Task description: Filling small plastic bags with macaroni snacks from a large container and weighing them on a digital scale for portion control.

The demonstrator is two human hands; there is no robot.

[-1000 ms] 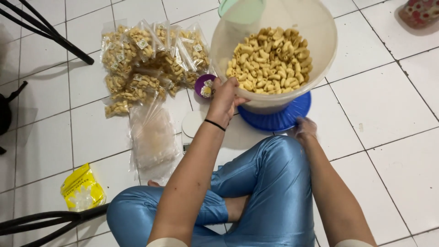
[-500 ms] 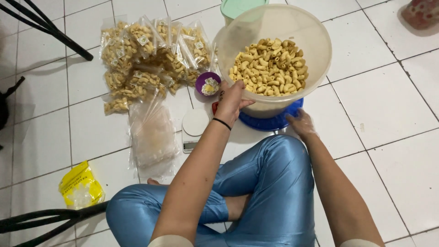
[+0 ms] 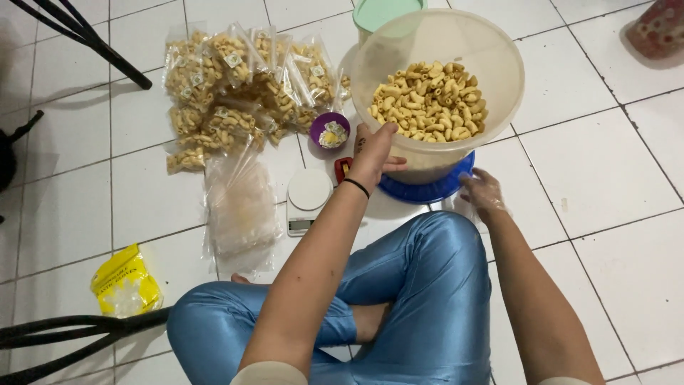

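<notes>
Fingers of the left hand (image 3: 374,153) now grip the macaroni tub's (image 3: 491,107) near wall; it has settled onto the blue lid (image 3: 456,184) beneath. Beside that lid, the gloved right hand (image 3: 483,192) hovers open, empty.

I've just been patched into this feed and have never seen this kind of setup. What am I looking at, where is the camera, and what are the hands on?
There is no machine here. One camera sits on a person's head and looks down at their own arms and crossed legs on a white tiled floor.

The left hand grips the near rim of a big translucent tub filled with curled yellow snack pieces. The tub stands on a blue lid. The right hand, in a thin clear glove, lies open beside that lid and holds nothing.

To the left lie filled snack bags, a stack of empty clear bags, a small white scale, a purple cup and a yellow packet.
</notes>
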